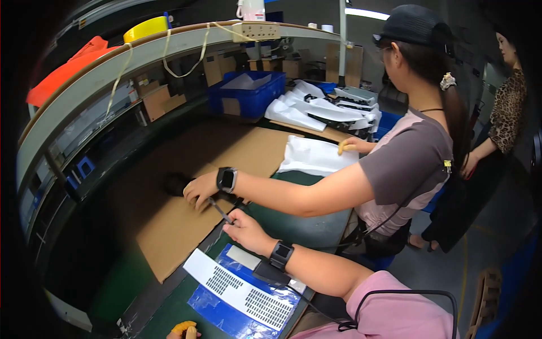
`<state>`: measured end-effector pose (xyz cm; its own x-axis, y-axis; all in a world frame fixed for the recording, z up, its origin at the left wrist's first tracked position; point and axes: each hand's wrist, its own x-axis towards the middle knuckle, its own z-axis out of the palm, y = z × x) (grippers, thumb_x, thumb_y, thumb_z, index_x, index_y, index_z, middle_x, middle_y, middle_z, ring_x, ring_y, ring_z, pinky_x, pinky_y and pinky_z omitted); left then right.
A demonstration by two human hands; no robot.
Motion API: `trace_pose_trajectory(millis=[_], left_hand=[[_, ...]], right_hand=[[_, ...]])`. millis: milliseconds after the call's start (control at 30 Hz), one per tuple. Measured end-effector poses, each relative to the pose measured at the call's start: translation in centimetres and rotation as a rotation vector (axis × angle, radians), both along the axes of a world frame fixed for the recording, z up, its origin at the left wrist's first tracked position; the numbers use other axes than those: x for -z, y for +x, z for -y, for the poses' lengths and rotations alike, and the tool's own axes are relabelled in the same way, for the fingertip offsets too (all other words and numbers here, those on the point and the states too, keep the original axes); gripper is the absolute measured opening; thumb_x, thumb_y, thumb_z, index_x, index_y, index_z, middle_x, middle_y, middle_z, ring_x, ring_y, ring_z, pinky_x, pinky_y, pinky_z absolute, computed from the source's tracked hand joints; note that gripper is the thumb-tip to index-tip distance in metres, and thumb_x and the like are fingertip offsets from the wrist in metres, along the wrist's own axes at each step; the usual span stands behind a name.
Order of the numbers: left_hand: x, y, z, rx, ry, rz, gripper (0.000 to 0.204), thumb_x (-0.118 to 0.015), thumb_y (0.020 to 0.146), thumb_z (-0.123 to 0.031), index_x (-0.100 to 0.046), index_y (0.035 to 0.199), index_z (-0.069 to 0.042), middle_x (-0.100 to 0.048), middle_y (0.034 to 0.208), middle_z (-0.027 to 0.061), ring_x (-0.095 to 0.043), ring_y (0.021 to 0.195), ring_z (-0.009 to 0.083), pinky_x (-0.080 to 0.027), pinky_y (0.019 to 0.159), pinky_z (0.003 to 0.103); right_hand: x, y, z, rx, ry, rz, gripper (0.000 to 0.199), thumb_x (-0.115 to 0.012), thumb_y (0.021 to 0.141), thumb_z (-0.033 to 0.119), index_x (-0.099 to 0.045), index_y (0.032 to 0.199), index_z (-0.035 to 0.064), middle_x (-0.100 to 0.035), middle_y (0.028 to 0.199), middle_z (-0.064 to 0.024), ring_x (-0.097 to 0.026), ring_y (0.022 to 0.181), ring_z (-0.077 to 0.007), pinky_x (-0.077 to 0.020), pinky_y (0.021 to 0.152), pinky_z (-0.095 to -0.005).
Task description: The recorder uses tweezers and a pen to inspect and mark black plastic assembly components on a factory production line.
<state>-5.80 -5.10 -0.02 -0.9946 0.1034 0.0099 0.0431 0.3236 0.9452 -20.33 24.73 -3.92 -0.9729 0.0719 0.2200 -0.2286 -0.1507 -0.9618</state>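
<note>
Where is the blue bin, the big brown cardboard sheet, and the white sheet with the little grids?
blue bin (248, 100): head view, on its front wall.
cardboard sheet (175, 226): head view, on its bare middle.
white grid sheet (243, 291): head view, on its middle strip.

Shared work over a cardboard sheet (169, 231)
Mid-frame, the right hand (243, 226) pinches a thin dark cord (219, 210); a co-worker's hand (199, 191) rests just beside.

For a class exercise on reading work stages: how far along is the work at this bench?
Looks done: white bagged items are stacked beside the blue bin. In hand: the right hand pinches a thin dark cord while a co-worker's hand presses a black item on the cardboard sheet. Left: one flat white bag likely waits to be filled.
</note>
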Motion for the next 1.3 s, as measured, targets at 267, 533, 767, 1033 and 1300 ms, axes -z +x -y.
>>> trace_pose_trajectory(millis=[267,533,767,1033,1300], left_hand=[[-0.6,-2.6,-0.1,-0.005,0.106,0.005,0.016,-0.056,0.080,-0.004,-0.060,0.094,0.002,-0.061,0.080,0.0065,-0.056,0.070,0.0122,-0.044,0.063,0.023],[-1.5,-23.5,-11.6,0.071,-0.216,-0.272,0.018,-0.060,0.077,-0.013,-0.061,0.080,0.005,-0.061,0.070,0.0099,-0.055,0.065,0.0156,-0.042,0.057,0.032],[8.1,-43.5,-14.6,-0.254,-0.099,0.092,0.032,-0.063,0.077,-0.029,-0.060,0.081,0.003,-0.057,0.068,0.0070,-0.053,0.058,0.0225,-0.041,0.053,0.037],[0.1,-36.5,-12.6,-0.126,-0.228,-0.216,0.022,-0.051,0.075,-0.015,-0.060,0.077,0.005,-0.060,0.068,0.0158,-0.060,0.060,0.0241,-0.048,0.054,0.038],[-4.2,-11.1,-4.7,-0.001,0.869,0.356,0.036,-0.049,0.089,-0.032,-0.054,0.102,0.001,-0.061,0.098,0.0135,-0.060,0.086,0.0235,-0.050,0.077,0.038]], right_hand=[[-1.0,-0.2,-0.3,0.055,0.013,0.043,0.014,-0.051,0.087,0.013,-0.040,0.089,0.0035,-0.048,0.061,-0.0015,-0.045,0.052,-0.0070,-0.0361,0.048,-0.0213],[-3.1,2.1,-2.3,-0.099,-0.342,0.010,0.017,-0.041,0.093,0.020,-0.041,0.102,0.0062,-0.054,0.070,-0.0051,-0.052,0.057,-0.0100,-0.0396,0.049,-0.0190],[-2.8,1.5,-0.3,-0.247,-0.366,-0.101,0.022,-0.050,0.089,0.023,-0.057,0.094,0.0019,-0.061,0.081,-0.0051,-0.054,0.077,-0.0091,-0.0400,0.074,-0.0216],[-4.9,2.4,-1.7,-0.022,-0.212,-0.101,0.023,-0.058,0.086,0.026,-0.060,0.083,0.0027,-0.051,0.066,0.0049,-0.045,0.062,-0.0019,-0.0393,0.055,-0.0198],[-3.0,2.1,-0.6,-0.172,-0.456,-0.006,0.021,-0.054,0.087,0.018,-0.054,0.091,-0.0026,-0.059,0.081,-0.0080,-0.061,0.074,-0.0143,-0.0513,0.069,-0.0234]])
